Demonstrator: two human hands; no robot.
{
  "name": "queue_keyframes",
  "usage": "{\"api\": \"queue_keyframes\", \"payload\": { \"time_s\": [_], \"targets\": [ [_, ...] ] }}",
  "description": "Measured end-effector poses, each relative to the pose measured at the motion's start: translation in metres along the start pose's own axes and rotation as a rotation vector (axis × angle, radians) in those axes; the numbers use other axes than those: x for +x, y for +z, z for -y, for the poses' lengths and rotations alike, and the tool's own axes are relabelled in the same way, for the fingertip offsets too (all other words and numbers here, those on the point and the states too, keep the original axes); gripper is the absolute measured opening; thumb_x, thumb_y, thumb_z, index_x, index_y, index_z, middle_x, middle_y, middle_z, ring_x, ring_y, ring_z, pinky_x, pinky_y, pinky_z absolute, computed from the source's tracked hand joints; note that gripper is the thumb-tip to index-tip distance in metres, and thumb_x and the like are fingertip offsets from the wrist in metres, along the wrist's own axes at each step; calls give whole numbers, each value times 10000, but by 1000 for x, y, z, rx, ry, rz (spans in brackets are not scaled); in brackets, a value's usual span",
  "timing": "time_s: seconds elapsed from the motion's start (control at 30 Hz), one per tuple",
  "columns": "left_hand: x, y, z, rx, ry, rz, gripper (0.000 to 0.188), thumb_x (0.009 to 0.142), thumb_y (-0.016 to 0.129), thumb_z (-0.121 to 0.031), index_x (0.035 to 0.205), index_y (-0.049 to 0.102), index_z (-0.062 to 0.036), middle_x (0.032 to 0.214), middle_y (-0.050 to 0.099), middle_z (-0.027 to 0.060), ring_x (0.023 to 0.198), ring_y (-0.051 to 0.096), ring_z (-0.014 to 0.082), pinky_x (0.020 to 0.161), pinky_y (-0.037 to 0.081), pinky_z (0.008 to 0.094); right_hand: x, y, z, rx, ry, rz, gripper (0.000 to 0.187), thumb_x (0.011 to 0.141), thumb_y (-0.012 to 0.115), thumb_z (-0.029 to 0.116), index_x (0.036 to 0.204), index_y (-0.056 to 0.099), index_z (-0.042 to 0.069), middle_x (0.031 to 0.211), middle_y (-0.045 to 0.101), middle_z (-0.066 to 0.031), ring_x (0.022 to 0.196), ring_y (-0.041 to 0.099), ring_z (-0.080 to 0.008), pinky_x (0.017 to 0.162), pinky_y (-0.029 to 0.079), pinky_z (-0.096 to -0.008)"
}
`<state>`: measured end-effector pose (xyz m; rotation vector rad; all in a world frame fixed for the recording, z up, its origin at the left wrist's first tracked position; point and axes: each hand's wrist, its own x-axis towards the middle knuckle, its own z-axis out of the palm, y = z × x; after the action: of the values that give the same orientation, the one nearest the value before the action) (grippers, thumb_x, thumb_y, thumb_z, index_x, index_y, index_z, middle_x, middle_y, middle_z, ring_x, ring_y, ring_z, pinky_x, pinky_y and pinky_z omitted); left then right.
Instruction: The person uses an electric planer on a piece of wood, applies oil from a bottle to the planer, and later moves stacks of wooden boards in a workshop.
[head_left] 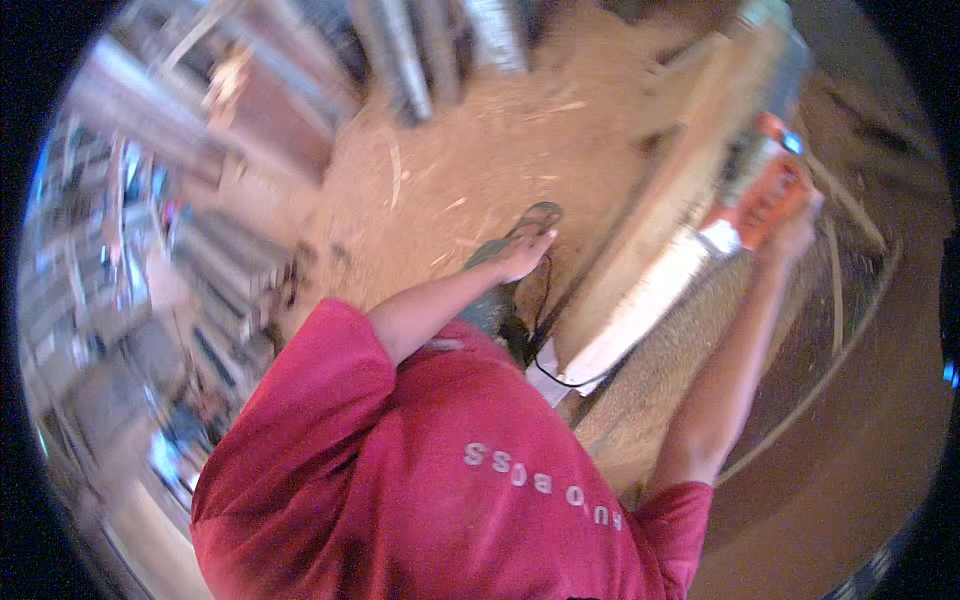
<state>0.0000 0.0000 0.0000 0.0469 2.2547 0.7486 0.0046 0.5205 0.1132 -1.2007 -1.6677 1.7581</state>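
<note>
My right hand (pixel 790 235) is closed around the grip of an orange power tool (pixel 768 200), which looks like an electric planer. The tool sits along the right side of a long pale wooden beam (pixel 645 290), which runs from near my waist to the upper right. Motion blur hides the tool's finer parts. My left hand (pixel 522 260) hangs in front of me, left of the beam, with its fingers stretched out and nothing in it. A black cord (pixel 570 383) loops around the beam's near end.
Sawdust and wood shavings cover the brown floor (pixel 460 140). My sandalled foot (pixel 540 215) stands left of the beam. Upright boards (pixel 405 60) stand at the far side, with a blurred clutter of timber (pixel 190 290) to the left. Thin wooden strips (pixel 838 290) lie at the right.
</note>
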Motion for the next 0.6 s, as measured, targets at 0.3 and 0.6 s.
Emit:
{"api": "queue_keyframes", "payload": {
  "time_s": [0.3, 0.6],
  "targets": [
    [-124, 38, 247, 22, 77, -429, 272, 827, 695, -265, 962, 703, -30, 976, 693, 227, 918, 671, 392, 866, 525, 474, -300, -44, 25, -141, 63, -29, 622, 869, 694, 354, 1340, 512, -8, 1302, 557, -139, 1094, 591, -234, 884, 520, -374],
    [-255, 52, 339, 67, -215, -154, 466, 834, 648, -448, 1150, 682, -106, 1125, 666, 217, 1066, 637, 374, 943, 498, 481, -519, -96, -10, -81, 242, -60, 271, 869, 653, 261, 1035, 666, 48, 738, 572, 20, 549, 508, -94, 467, 389, -258]
  ]
}}
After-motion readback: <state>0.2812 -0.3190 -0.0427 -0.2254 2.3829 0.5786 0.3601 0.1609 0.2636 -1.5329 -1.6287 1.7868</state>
